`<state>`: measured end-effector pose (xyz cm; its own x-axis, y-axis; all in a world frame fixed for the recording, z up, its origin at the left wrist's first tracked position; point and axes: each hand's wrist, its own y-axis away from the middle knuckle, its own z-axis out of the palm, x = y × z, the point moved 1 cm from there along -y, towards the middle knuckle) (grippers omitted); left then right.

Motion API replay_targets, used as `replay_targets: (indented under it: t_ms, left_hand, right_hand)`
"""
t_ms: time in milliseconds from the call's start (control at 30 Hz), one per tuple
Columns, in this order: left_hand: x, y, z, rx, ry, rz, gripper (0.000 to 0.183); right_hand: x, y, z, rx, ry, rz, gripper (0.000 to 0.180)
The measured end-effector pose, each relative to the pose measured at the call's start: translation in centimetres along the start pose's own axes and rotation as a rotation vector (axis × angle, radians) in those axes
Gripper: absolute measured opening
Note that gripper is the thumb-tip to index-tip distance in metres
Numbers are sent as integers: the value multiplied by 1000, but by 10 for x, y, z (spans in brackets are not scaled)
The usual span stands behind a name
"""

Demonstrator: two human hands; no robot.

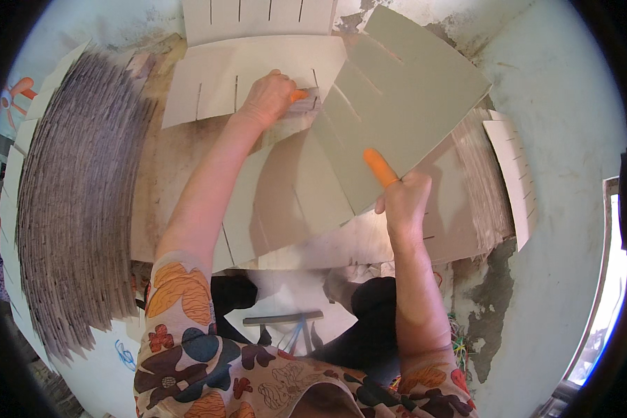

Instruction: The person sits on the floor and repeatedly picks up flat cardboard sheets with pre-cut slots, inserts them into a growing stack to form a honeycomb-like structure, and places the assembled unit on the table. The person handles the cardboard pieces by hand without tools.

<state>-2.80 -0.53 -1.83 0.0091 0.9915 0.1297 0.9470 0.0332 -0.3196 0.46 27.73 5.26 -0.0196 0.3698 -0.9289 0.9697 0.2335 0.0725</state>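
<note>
My right hand, with an orange finger cot on its thumb or a finger, grips the lower edge of a grey cardboard sheet with slits, tilted above the table. Beyond it, my left hand is closed by the slit edge of a pale cardboard sheet; an orange cot shows on one finger. Whether it pinches that sheet is hidden. Under and between my forearms lies another pale slotted sheet, partly covered by the grey one.
A tall stack of cardboard sheets fills the table's left side. Another stack stands at the right, by the wall. A slotted sheet stands at the back. The wooden table ends just before my knees. An orange fan is far left.
</note>
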Motion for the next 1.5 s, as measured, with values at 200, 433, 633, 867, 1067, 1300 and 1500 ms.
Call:
replay_targets:
  t_ms: [200,433,633,867,1067,1300,1500]
  left_hand:
    - [11,12,-5,73,-102,226,8]
    - [50,35,-12,80,-163,367,11]
    - [91,60,-29,69,-115,436,17]
    - [162,114,-47,104,182,486,29]
    - [79,39,-57,283,136,-15,51]
    - [14,5,16,-15,-269,-14,42]
    - [15,6,1,195,-197,187,31]
  right_hand:
    - [-2,2,2,71,-129,-23,19]
    - [4,-1,1,82,-110,-62,26]
    - [3,-1,3,59,-83,-68,26]
    - [13,-2,2,87,7,-150,24]
    - [-5,9,0,56,120,-33,13]
    - [4,5,5,23,42,-38,12]
    - [8,4,4,18,94,-109,9]
